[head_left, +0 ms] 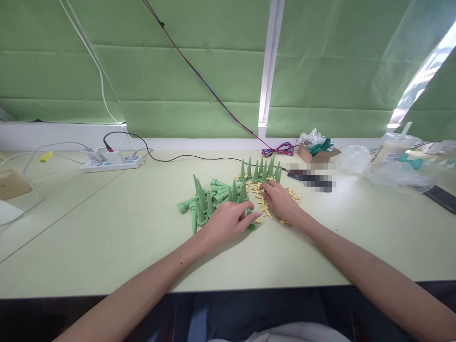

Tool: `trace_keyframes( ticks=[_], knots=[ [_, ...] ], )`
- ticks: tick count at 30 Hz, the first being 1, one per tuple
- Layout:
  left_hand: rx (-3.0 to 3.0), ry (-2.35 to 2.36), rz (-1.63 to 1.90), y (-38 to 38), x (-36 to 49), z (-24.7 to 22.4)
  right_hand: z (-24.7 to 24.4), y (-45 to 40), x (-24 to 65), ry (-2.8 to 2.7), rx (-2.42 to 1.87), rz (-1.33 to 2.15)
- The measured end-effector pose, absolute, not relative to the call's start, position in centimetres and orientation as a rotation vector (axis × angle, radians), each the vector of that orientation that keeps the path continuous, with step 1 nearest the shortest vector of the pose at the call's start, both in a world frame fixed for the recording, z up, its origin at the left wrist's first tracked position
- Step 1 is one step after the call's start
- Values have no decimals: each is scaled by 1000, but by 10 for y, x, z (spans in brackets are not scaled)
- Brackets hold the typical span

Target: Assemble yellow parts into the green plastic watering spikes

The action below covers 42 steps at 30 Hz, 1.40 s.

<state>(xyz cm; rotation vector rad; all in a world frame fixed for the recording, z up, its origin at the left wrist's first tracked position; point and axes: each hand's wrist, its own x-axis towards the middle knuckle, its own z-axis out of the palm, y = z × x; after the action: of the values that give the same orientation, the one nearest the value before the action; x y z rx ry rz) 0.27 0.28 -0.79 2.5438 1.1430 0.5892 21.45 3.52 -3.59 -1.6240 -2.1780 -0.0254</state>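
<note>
Head view, counter (107,251), places given from the green heap:

1. Green heap (201,204): a cluster of hollow-ended green cones, some upright on their caps, others lying on their sides across one another.
2. Left hand (228,221), one: over the near right side of the green heap, fingers bent down at green cones there. The fingertips are partly masked; I cannot tell whether they grasp a piece or only rest on it.
3. Right hand (281,199), one: right of the green heap, fingers curled down among the small pieces. Whether they pinch one, I cannot tell.
4. Yellow pieces (265,209), many: small, branched, scattered loose just right of the green heap.
5. Standing cones (255,173), a group: green, points up, behind and right of the green heap, beside the yellow pieces.
6. Power strip (117,165), white, plugs fitted: left of and behind the green heap, well apart.
7. Black cable (195,156), one: running behind the green heap.
8. Cardboard box (305,154), open, crinkled clear plastic on top: behind and right of the green heap.
9. Cup (392,149), with straw: far right of the green heap.
</note>
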Motion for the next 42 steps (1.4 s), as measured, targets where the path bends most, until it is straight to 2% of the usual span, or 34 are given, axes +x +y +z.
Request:
trace_keyframes(
  ticks=[22,34,42],
  knots=[
    [2547,1149,597,1,2,-6,-35,35,216,-2059,-1481,20],
    [2537,1206,664,5,0,-8,-23,17,199,-2002,-1183,220],
    [2561,1238,648,9,-1,-9,-21,12,193,-1967,-1136,429]
  ],
)
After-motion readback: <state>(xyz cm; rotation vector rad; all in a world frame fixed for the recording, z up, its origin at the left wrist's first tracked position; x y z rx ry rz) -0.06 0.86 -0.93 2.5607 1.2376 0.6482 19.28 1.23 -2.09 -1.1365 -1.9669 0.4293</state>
